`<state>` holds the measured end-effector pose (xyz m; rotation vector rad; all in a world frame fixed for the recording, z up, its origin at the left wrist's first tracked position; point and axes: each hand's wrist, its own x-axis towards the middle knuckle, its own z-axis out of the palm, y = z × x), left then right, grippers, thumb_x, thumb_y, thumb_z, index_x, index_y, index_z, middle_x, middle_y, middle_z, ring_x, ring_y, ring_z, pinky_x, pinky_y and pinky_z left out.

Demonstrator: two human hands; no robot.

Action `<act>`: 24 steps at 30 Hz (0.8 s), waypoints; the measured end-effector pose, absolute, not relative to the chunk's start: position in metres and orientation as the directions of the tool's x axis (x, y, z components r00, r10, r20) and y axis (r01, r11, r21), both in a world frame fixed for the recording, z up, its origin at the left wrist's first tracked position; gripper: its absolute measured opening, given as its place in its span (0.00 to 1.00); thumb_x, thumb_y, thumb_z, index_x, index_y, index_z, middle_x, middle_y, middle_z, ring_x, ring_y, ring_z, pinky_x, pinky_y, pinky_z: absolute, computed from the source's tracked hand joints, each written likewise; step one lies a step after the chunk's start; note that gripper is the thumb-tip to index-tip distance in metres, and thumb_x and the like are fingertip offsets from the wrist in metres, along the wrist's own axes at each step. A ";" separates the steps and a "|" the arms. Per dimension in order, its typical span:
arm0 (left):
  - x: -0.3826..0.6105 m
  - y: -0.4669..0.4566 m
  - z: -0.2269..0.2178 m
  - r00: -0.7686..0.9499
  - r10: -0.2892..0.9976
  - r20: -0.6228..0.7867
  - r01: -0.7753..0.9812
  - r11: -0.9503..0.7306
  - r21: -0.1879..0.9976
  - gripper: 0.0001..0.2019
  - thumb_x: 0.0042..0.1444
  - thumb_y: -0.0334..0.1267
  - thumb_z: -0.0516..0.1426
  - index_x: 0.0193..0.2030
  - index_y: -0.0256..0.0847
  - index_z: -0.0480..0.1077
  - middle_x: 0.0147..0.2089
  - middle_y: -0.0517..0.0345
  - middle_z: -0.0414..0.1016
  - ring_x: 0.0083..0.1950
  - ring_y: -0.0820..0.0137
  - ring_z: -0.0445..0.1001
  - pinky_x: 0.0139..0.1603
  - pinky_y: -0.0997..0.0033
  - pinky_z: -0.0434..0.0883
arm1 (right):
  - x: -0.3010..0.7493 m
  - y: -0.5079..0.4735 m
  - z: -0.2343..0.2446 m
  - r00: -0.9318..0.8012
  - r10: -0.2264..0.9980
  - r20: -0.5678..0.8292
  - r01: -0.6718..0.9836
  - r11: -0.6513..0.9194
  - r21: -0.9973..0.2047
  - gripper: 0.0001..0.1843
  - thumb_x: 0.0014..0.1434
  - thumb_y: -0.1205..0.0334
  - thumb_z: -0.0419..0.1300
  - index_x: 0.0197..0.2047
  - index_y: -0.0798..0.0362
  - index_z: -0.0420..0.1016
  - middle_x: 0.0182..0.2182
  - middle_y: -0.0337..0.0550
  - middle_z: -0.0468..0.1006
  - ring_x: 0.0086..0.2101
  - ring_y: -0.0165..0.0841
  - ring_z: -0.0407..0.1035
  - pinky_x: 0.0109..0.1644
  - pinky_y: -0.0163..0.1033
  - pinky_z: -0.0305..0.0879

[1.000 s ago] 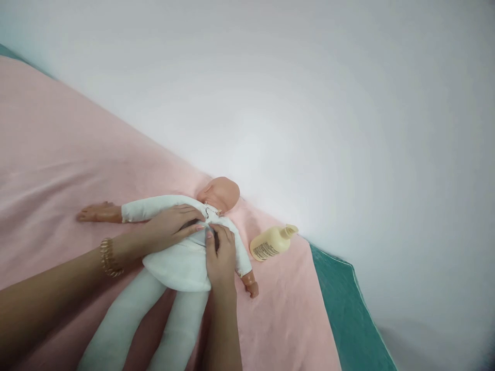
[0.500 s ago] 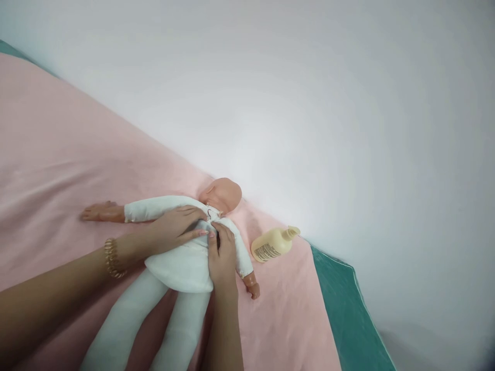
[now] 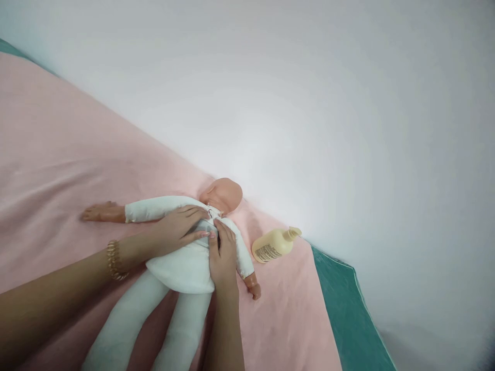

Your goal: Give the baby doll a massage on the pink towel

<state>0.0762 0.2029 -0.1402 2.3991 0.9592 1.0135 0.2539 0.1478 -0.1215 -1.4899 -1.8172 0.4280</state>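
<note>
A baby doll [image 3: 181, 265] with a white cloth body lies stretched out on a pink sheet. Its bald plastic head [image 3: 224, 195] points away from me, and no face shows. My left hand [image 3: 181, 229] rests flat on the upper torso, fingers extended toward the neck. On the other side of the torso lies my right hand [image 3: 224, 252], its fingers stretched over the doll's side near the shoulder. The two thumbs nearly meet at the middle of the torso. Both hands touch the doll without gripping it.
A pale yellow pump bottle [image 3: 273, 245] stands on the pink sheet [image 3: 286, 314], right of the doll's arm. Green fabric [image 3: 346, 299] shows past the sheet's right edge. A white wall [image 3: 309, 103] rises behind the bed. A coiled gold band [image 3: 115, 260] circles my left wrist.
</note>
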 end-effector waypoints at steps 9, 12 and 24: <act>0.077 0.204 -0.143 0.501 0.708 0.498 0.461 -0.705 0.539 0.23 0.71 0.54 0.45 0.56 0.38 0.68 0.58 0.49 0.72 0.62 0.60 0.67 0.64 0.58 0.61 | 0.254 0.148 -0.121 -0.064 0.953 0.296 0.710 0.252 -0.658 0.26 0.72 0.50 0.46 0.64 0.56 0.68 0.62 0.47 0.70 0.63 0.37 0.59 0.70 0.47 0.51; 0.078 0.205 -0.144 0.493 0.697 0.521 0.466 -0.717 0.518 0.23 0.71 0.54 0.46 0.58 0.38 0.67 0.60 0.49 0.71 0.65 0.60 0.65 0.66 0.58 0.59 | 0.255 0.148 -0.122 -0.077 0.955 0.287 0.720 0.252 -0.646 0.28 0.72 0.50 0.46 0.68 0.55 0.63 0.67 0.46 0.63 0.67 0.37 0.53 0.72 0.48 0.47; 0.077 0.204 -0.145 0.502 0.706 0.499 0.483 -0.708 0.516 0.23 0.71 0.53 0.46 0.59 0.38 0.67 0.63 0.49 0.70 0.67 0.60 0.63 0.68 0.57 0.59 | 0.256 0.148 -0.124 -0.098 0.962 0.255 0.714 0.246 -0.656 0.29 0.72 0.50 0.46 0.70 0.55 0.59 0.69 0.45 0.60 0.68 0.37 0.50 0.73 0.51 0.47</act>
